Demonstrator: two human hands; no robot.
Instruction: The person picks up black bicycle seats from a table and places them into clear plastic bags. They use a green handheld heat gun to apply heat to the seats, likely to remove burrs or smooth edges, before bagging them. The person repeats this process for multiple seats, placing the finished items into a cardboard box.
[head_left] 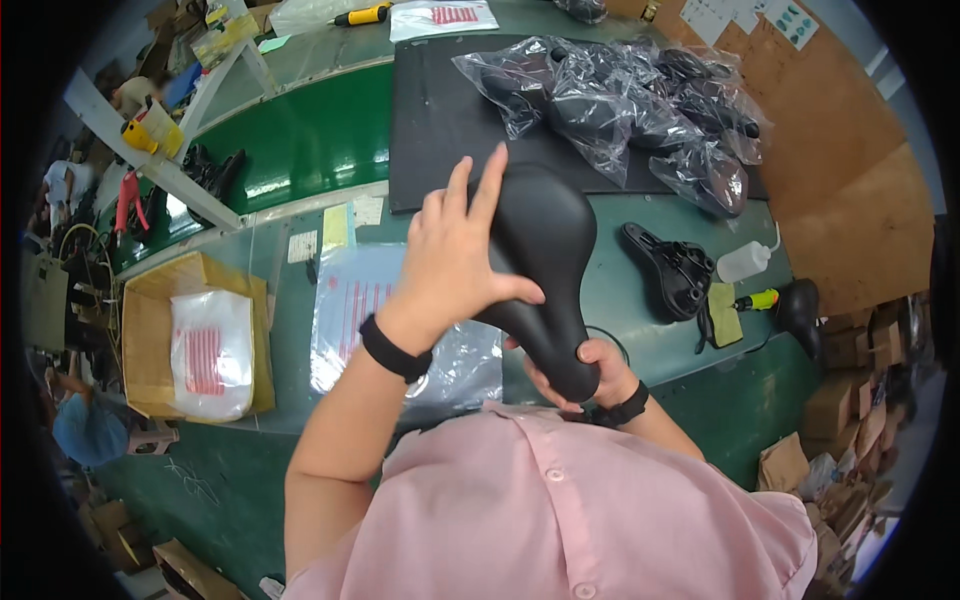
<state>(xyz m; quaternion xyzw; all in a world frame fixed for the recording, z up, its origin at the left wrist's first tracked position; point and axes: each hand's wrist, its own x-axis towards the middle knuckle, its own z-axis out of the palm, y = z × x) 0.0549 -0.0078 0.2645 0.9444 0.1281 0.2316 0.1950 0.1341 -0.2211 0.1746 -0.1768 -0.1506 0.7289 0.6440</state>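
Observation:
A black bicycle saddle is held in front of my chest, its wide end away from me and its narrow nose toward me. My right hand grips the nose, thumb on top and fingers curled at its side and below. Spread along the saddle's left side is my left hand, with fingers stretched out and the thumb lying across the cover. Beneath them, clear plastic bags with red print lie on the green table. Another saddle rests underside up to the right.
Plastic-wrapped saddles are heaped on a black mat at the back. A yellow box with printed bags stands left. At right are a squeeze bottle, a yellow-green cloth, a screwdriver-like tool and another saddle.

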